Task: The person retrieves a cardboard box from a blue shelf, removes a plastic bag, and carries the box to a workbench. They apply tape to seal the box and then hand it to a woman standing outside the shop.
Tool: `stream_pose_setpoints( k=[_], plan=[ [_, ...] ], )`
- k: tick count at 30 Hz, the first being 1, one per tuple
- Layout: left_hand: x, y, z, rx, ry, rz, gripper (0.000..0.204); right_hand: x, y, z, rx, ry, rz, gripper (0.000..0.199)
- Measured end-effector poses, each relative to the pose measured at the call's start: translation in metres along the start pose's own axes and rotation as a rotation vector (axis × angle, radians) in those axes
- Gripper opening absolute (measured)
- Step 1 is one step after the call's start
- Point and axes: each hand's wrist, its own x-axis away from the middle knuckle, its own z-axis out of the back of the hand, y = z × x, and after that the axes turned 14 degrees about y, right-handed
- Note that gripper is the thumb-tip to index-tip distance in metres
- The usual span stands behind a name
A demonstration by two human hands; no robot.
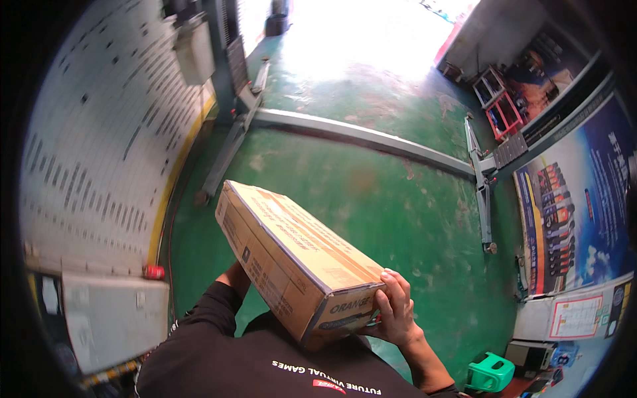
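Observation:
A long brown cardboard box [272,255], closed with tape along its top, is held up against my chest. It lies aslant, with one end toward the far left and the other toward my right. My right hand [396,308] grips the near right end, fingers bent over the top edge and a small red and green thing showing beside the palm. My left hand [237,275] goes under the left side of the box and bears it there; its fingers are hidden by the cardboard.
Ahead on the green floor [358,186] stands a vehicle lift with a grey crossbar [371,136] and swing arms at both sides. A perforated white panel [119,146] and grey cabinet [116,318] are at left. At right are a red cart [503,114] and green stool [490,373].

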Motion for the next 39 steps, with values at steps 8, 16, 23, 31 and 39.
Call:
stream_pose_setpoints(
  k=[8,16,23,31,39],
  plan=[
    [-0.238,-0.02,-0.281,0.03,0.005,0.116,0.055,-0.242,0.328,-0.085,-0.019,-0.123,-0.161,0.118],
    [-0.454,0.005,-0.44,0.013,0.001,0.117,0.051,-0.506,0.625,-0.218,-0.069,-0.43,-0.368,0.128],
    [-0.691,0.099,-0.721,-0.422,0.103,-0.293,0.02,-0.667,0.905,-0.359,-0.194,-0.263,-0.739,0.128],
    [-0.914,0.186,-1.077,-0.808,0.381,-0.491,0.016,-0.793,1.205,-0.46,-0.304,-0.031,-1.305,0.13],
    [-1.143,0.215,-1.364,-0.399,0.223,0.042,0.026,-1.121,1.554,-0.609,-0.203,-0.264,-0.96,0.129]
  ],
)
